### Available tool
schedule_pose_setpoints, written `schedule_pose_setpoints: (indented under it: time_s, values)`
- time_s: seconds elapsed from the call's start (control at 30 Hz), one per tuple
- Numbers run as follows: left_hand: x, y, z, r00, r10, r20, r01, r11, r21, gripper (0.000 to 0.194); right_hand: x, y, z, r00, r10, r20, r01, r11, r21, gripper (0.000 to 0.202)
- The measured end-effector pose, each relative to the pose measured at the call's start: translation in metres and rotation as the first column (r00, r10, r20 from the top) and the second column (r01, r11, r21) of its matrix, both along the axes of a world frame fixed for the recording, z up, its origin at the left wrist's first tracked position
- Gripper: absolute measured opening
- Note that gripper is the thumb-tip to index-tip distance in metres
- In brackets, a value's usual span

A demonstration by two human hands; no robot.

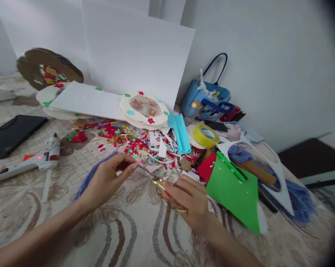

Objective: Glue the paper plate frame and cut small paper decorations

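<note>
Gold-handled scissors [159, 183] are gripped in my right hand [188, 198], with fingers through the handle loops and the blades pointing up and left. My left hand [108, 180] is closed in a pinch, and a tiny pink piece [140, 163] shows at its fingertips, right by the scissor tips. Whether the blades touch it I cannot tell. A bundle of blue yarn [86, 181] runs along the table behind my left wrist. Just beyond both hands lies a heap of red, white, green and blue scraps [134, 144].
At left are a glue gun [49, 154] with a red light and a black tablet [14, 133]. A flower-decorated white ring [123, 107] stands behind the scraps. To the right lie yellow tape [205, 136], a green sheet [231, 193], a green pen [230, 165] and a blue bag [192, 92].
</note>
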State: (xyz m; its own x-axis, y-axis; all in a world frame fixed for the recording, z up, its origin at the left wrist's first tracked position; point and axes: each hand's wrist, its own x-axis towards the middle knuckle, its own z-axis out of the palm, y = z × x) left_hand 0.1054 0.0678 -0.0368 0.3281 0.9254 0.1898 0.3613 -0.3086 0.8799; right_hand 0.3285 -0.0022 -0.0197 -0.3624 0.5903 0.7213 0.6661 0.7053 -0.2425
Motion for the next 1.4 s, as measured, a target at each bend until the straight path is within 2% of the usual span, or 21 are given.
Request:
schedule_pose_setpoints:
  time_s: [0.13,0.27,0.4,0.5,0.6,0.67,0.73,0.8,0.83,0.9,1.0,1.17,1.27,1.4]
  values:
    - [-0.004,0.002,0.009,0.986,0.001,-0.164,0.031,0.980,0.195,0.013,0.001,-0.001,0.010,0.974,-0.005,0.227,-0.031,0.987,0.157,0.008]
    - [-0.004,0.003,0.013,0.968,-0.049,-0.247,0.108,0.967,0.232,0.014,-0.001,-0.002,0.018,0.944,-0.039,0.326,-0.027,0.980,0.196,0.004]
    - [-0.003,0.003,0.010,0.969,-0.001,-0.249,0.065,0.967,0.248,0.011,-0.003,-0.003,0.016,0.940,-0.033,0.340,-0.028,0.984,0.174,0.004]
    - [-0.001,0.001,0.005,0.982,0.084,-0.168,-0.043,0.971,0.235,0.010,-0.007,-0.003,0.007,0.976,-0.034,0.217,-0.002,0.986,0.167,0.010]
    - [0.003,-0.002,0.000,0.990,0.141,-0.024,-0.136,0.980,0.143,0.013,-0.015,-0.004,-0.003,0.999,-0.032,-0.028,0.034,0.996,0.088,0.012]
    - [0.006,-0.004,-0.003,0.981,0.175,0.083,-0.180,0.981,0.066,0.016,-0.019,-0.004,-0.008,0.967,-0.072,-0.246,0.062,0.997,-0.046,0.013]
    - [0.010,-0.005,-0.006,0.965,0.210,0.155,-0.211,0.977,-0.013,0.019,-0.021,-0.005,-0.011,0.894,-0.164,-0.416,0.073,0.971,-0.226,0.013]
    - [0.011,-0.004,-0.009,0.964,0.204,0.172,-0.191,0.978,-0.087,0.022,-0.019,-0.004,-0.011,0.857,-0.228,-0.463,0.059,0.934,-0.351,0.013]
    - [0.011,-0.003,-0.010,0.971,0.178,0.161,-0.160,0.980,-0.118,0.024,-0.017,-0.003,-0.010,0.871,-0.222,-0.438,0.052,0.929,-0.367,0.012]
    - [0.008,0.000,-0.010,0.985,0.111,0.132,-0.092,0.985,-0.147,0.025,-0.012,0.000,-0.009,0.938,-0.139,-0.317,0.039,0.953,-0.301,0.013]
    - [0.002,0.004,-0.005,0.994,0.069,0.087,-0.060,0.994,-0.096,0.025,-0.007,0.003,-0.006,0.997,-0.028,-0.070,0.022,0.996,-0.082,0.012]
    - [-0.004,0.006,0.005,0.993,0.018,-0.120,-0.006,0.995,0.101,0.019,-0.005,0.003,0.000,0.975,-0.033,0.219,0.001,0.989,0.145,0.009]
    - [-0.004,0.006,0.006,0.980,0.006,-0.198,0.027,0.986,0.165,0.017,-0.006,0.001,0.005,0.951,-0.046,0.307,-0.018,0.979,0.202,0.009]
    - [-0.003,0.007,0.005,0.973,0.010,-0.229,0.031,0.984,0.174,0.017,-0.008,-0.001,0.008,0.931,-0.060,0.360,-0.024,0.974,0.224,0.008]
